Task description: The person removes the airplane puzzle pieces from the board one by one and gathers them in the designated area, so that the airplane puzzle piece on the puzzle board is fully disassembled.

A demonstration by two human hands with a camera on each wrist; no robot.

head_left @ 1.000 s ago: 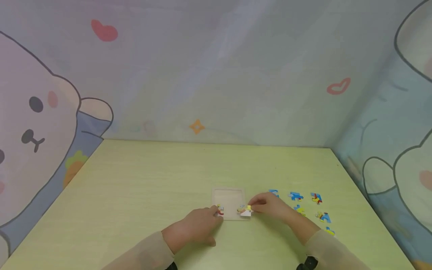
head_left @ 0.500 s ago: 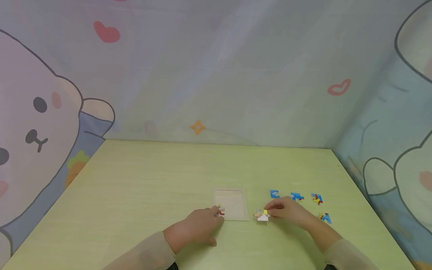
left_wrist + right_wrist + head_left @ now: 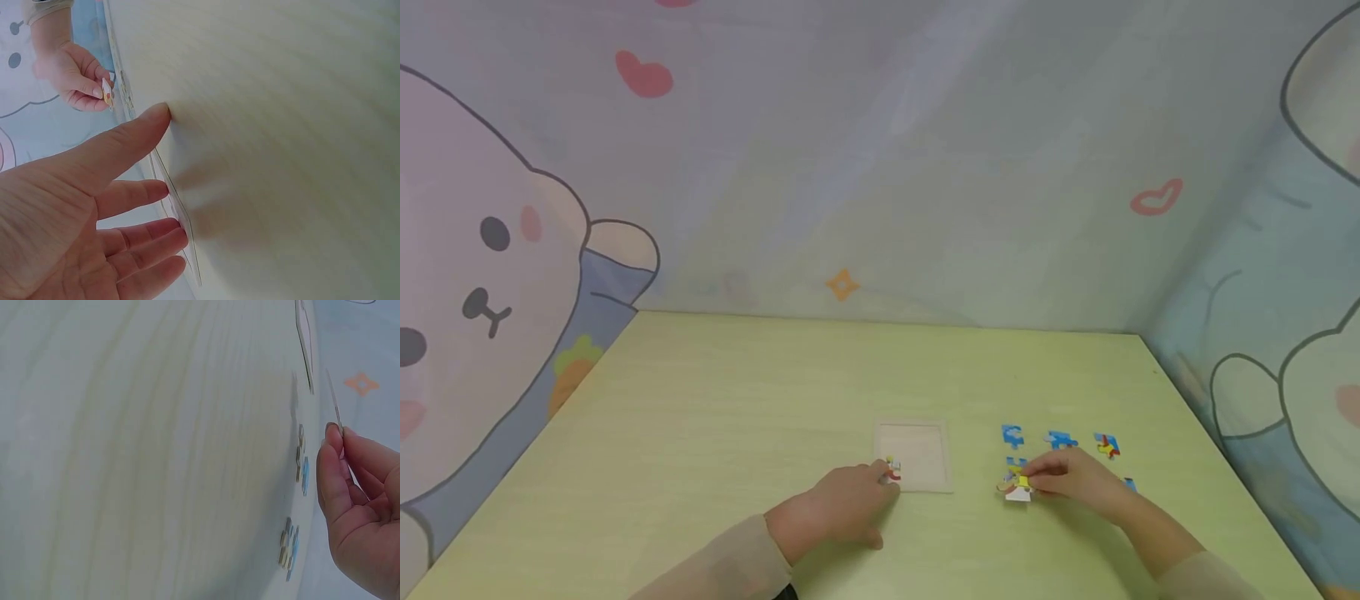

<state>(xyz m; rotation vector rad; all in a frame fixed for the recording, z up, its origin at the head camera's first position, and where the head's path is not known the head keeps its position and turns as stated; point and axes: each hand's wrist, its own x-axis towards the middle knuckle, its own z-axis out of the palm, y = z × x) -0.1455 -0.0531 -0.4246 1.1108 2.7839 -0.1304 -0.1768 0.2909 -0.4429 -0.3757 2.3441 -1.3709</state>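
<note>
A light wooden puzzle tray (image 3: 948, 458) lies flat near the middle of the table. One small picture piece (image 3: 892, 471) sits in its lower left corner. My left hand (image 3: 838, 500) rests with extended fingers on that corner; in the left wrist view the fingertips touch the tray edge (image 3: 192, 253), and the thumb stands apart. To the right of the tray, my right hand (image 3: 1078, 483) pinches a puzzle piece (image 3: 1018, 490) between thumb and fingers. This piece is yellow and white with some brown, and is held tilted above the table. In the right wrist view it appears edge-on.
Several blue, yellow and red puzzle pieces lie right of the tray, among them a blue piece (image 3: 1012, 436), another blue one (image 3: 1061, 439) and a red-yellow one (image 3: 1107, 446). My right hand partly covers others. A printed cloth (image 3: 910, 167) hangs behind the table (image 3: 737, 375).
My right hand has carried the pinched puzzle piece away from the tray, rightward to beside the loose pieces. The left hand has stayed on the tray's corner.
</note>
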